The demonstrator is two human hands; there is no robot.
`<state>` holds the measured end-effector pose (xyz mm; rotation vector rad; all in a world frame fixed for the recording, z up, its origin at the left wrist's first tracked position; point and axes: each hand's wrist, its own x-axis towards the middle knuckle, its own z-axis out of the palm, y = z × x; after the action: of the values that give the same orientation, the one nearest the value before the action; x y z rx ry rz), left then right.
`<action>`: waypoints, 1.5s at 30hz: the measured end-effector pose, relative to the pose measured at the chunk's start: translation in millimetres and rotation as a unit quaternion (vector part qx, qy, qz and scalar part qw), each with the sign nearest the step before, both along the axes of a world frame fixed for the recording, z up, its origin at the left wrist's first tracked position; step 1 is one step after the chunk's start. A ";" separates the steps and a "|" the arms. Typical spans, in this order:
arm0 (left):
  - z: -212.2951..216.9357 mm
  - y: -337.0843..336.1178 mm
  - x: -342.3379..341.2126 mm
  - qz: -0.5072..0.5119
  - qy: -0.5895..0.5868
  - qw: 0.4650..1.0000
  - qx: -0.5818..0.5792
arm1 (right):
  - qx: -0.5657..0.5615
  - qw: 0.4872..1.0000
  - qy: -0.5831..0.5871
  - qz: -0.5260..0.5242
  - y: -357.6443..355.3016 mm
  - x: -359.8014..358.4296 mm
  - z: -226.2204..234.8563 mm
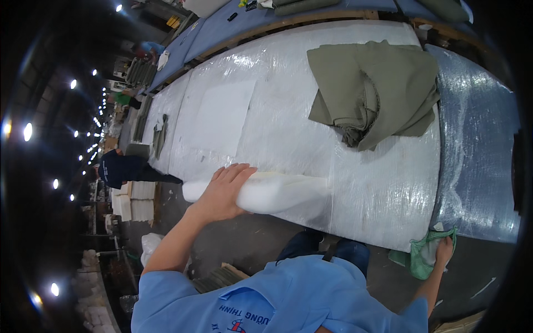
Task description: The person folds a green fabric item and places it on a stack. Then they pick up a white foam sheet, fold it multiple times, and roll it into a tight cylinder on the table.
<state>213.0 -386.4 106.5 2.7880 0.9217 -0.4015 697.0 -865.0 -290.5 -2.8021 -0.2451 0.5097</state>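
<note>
Over at nine o'clock, well off from the action, another person in dark blue bends beside stacks of white sheets. Now to the worker in front of me, in the light blue shirt: the left hand lies palm-down over a white foam roll, fingers curved across its top and pointing toward one o'clock, gripping it. The roll sits at the near edge of the long plastic-wrapped table, running from the hand out toward three o'clock, one end poking past the wrist toward nine.

If that roll is to stay tight, I'd say the palm should press evenly along it, the fingers holding the loose edge down so it doesn't spring open, with the roll kept square to the table edge.

Farther up, at one o'clock from the hand and well apart, a crumpled olive-green cloth rests on the table, untouched.

Down at four o'clock, the right hand is clenched on a green mesh bag with something white inside, held just below the table's near corner, well clear of the roll.
</note>
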 end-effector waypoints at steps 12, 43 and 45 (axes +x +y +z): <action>-47.1 -48.3 -15.8 0.046 -0.176 0.981 0.063 | 0.455 0.764 0.148 0.433 294.9 -270.0 222.8; -85.2 -126.8 -55.6 0.063 -0.211 0.972 0.077 | 0.157 0.627 0.278 0.710 399.7 -300.2 194.6; -87.7 -127.2 -58.4 0.060 -0.206 0.974 0.072 | 0.179 0.627 0.269 0.709 394.3 -302.5 197.5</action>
<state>154.6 -513.6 18.8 2.7594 1.0373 0.2667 394.5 -470.6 -93.0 -1.3585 -2.0997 1.3057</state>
